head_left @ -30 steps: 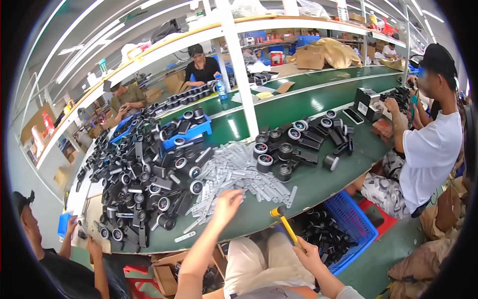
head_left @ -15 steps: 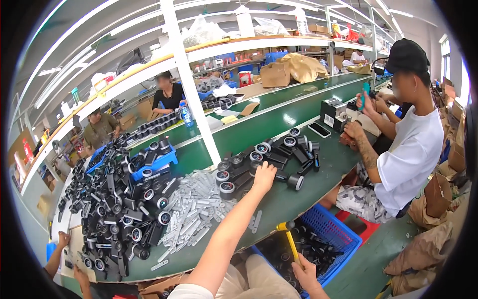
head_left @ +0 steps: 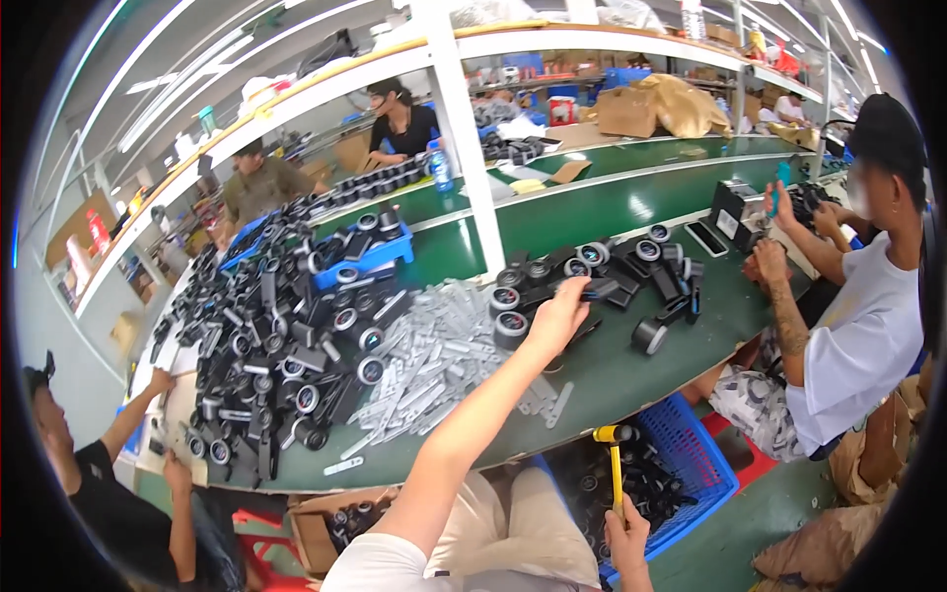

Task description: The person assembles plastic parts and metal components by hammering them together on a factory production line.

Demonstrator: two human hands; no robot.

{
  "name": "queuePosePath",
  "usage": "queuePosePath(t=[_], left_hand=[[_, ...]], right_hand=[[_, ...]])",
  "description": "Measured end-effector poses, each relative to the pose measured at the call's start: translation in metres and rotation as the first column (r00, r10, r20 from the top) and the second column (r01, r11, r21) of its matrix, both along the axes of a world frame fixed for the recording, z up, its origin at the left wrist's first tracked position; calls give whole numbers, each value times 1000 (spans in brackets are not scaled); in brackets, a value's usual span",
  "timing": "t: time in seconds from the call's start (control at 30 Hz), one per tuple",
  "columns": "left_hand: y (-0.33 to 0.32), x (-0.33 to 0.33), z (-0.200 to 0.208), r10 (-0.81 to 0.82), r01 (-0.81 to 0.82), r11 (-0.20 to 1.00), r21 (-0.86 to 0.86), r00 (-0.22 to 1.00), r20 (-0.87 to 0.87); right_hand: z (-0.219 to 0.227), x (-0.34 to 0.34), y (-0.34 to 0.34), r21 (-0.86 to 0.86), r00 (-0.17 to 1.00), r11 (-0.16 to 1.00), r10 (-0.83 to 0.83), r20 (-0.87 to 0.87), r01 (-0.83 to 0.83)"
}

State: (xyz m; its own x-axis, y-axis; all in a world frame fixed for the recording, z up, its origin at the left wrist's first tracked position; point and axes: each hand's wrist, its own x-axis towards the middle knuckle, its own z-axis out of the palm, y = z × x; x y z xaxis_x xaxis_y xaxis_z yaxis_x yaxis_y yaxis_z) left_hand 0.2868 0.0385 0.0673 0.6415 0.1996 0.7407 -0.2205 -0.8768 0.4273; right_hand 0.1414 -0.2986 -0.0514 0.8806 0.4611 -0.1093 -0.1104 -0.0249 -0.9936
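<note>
My left hand [head_left: 560, 316] reaches across the green worktop, with its fingers closed on a black part [head_left: 600, 288] at the edge of a cluster of similar pieces. Much of that part is hidden by the hand or lost among its neighbours. Just right of it lies a round black piece [head_left: 648, 336] on its side. Low beside my lap, my right hand [head_left: 626, 533] grips the yellow handle of a small hammer [head_left: 614, 434], its head upward. The hammer is held over a blue basket [head_left: 702, 483] containing many black parts.
Flat grey metal strips [head_left: 434, 345] are heaped left of my left hand. Beyond them lies a large pile of black parts [head_left: 266, 335] with a blue tray [head_left: 370, 259]. A phone [head_left: 706, 238] lies far right, by a seated co-worker [head_left: 853, 335]. Another person [head_left: 99, 493] sits at left.
My view has swung left, so the scene sits farther right. My left hand has turned and drawn slightly back with the black part. My right hand still grips the hammer.
</note>
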Motion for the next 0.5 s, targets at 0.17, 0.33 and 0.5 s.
queuePosePath(t=[0.17,0.33,0.5], left_hand=[[4,-153,11,-155,182,964,-193,977,146],[15,-269,-16,-345,294,884,-363,935,-84],[32,-318,-39,-422,293,878,-378,846,-326]], right_hand=[[3,-6,16,9,996,996,88,26,-88],[8,-13,28,-27,988,990,143,54,-141],[12,-22,46,-29,976,980,197,95,-195]])
